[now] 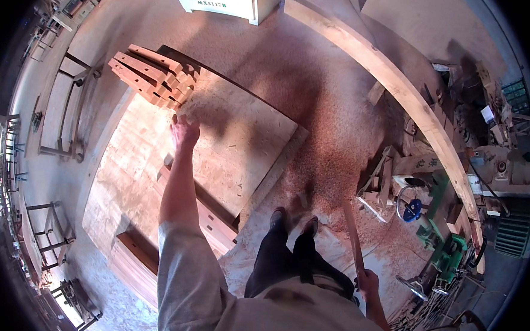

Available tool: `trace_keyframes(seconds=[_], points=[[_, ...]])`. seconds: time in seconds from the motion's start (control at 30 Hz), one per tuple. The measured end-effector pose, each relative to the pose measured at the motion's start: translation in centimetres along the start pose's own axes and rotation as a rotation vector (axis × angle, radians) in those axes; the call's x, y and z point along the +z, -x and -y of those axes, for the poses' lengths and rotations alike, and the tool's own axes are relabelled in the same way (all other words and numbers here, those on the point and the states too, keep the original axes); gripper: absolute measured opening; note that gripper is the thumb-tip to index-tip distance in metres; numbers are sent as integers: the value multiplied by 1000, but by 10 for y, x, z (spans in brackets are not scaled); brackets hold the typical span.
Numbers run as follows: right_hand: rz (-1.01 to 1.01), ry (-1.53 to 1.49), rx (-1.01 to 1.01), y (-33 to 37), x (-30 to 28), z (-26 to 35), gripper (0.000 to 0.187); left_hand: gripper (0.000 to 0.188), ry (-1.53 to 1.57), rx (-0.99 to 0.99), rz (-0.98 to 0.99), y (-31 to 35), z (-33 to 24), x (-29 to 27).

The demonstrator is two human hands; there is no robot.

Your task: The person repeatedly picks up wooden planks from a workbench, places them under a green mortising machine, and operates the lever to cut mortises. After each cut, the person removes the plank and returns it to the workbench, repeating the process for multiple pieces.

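Right hand (369,284) closed round the near end of a long, slim reddish-brown wooden board (354,236), judged stiff, fairly light, best gripped mid-length; left hand (185,132) loosely open, apparently empty, near stacked reddish-brown wooden blocks (152,75) on the pale plywood counter (233,131).

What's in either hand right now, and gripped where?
The right hand holds a long wooden strip by its end nearest the body. The left hand, near the stacked wooden pieces, appears empty.
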State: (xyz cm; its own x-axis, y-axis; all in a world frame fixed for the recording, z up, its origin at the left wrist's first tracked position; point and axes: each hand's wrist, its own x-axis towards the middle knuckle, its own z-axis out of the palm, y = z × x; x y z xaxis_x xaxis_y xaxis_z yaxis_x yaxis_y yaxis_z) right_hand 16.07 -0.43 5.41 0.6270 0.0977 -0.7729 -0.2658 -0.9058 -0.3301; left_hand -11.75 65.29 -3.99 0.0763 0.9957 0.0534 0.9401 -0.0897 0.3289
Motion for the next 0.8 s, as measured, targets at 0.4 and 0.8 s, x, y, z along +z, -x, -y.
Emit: trace_keyframes(seconds=[0.4,0.8], points=[[11,22,80,4,2,15,42,53,64,33,-102,-18,-14,-25],[20,-20,44,-12,3,25,30,52,57,-22,-169,-25,-13,-40]])
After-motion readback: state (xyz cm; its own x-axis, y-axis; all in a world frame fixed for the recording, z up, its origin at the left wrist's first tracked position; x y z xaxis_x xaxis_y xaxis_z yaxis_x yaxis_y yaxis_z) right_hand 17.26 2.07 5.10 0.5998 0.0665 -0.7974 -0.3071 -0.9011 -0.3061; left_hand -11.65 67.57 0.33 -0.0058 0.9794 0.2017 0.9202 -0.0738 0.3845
